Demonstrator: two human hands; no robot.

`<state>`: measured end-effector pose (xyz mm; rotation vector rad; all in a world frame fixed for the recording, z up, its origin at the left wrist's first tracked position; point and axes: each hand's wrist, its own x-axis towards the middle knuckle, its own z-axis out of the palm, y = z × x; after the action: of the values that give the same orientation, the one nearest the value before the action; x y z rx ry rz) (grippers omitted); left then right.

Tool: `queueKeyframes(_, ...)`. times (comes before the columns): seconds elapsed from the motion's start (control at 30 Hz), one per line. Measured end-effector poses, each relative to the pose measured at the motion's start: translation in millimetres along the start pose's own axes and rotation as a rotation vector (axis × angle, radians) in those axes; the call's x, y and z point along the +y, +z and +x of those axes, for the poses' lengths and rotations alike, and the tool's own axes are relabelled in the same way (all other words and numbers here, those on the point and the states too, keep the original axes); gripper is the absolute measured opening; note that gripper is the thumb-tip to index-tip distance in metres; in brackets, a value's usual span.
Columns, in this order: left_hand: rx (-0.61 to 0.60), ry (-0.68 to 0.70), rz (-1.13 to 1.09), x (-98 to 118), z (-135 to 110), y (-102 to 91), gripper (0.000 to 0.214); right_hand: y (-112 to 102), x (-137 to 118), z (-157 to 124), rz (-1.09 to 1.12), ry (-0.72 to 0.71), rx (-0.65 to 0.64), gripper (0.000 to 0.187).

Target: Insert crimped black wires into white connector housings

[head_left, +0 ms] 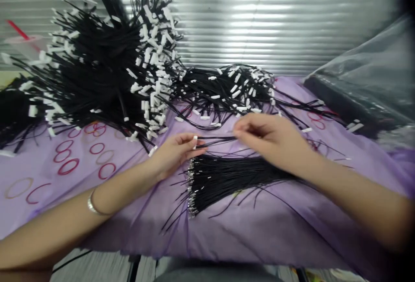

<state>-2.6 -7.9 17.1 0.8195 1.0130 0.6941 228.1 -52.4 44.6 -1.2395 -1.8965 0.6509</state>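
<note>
- Left hand [173, 151] pinches a white plug [195, 141] just beyond the wire bundle [227, 180].
- Right hand [275, 141], blurred, seemingly pinches the plug's black wires [217, 138].
- Apparent step: holding wires straight; next move likely needs a steady left grip.

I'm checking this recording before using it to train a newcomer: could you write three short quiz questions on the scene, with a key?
1. Multiple choice: what stretches between the left hand and the right hand?
(a) a drinking straw
(b) black wires
(c) a rubber band

2. True or false: the bracelet is worn on the right arm.

3. Fill in the blank: the cloth under the dark bundle is ____ in colour.

Key:
1. b
2. False; it is on the left arm.
3. purple
</note>
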Motion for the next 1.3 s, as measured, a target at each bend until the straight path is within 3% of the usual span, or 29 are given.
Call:
queueKeyframes(0.13,-0.038,-0.094,0.026,-4.0,2.4,-3.4,0.012,48.6,-1.4,21.2,-0.115,0.027,-0.155,0.009)
queueKeyframes(0.27,-0.084,-0.085,0.001,-7.4,5.2,-11.4,0.014,68.7,12.7,27.8,-0.124,0.115,-0.173,0.01)
queueKeyframes(0.93,-0.18,-0.147,0.004,-2.7,4.4,-15.4,0.01,77.1,19.8,23.1,-0.062,0.027,-0.033,0.009)
queueKeyframes(1.3,-0.22,-0.219,-0.035,-0.8,8.2,-21.3,0.012,76.4,18.9,21.9,-0.103,-0.017,-0.04,0.01)
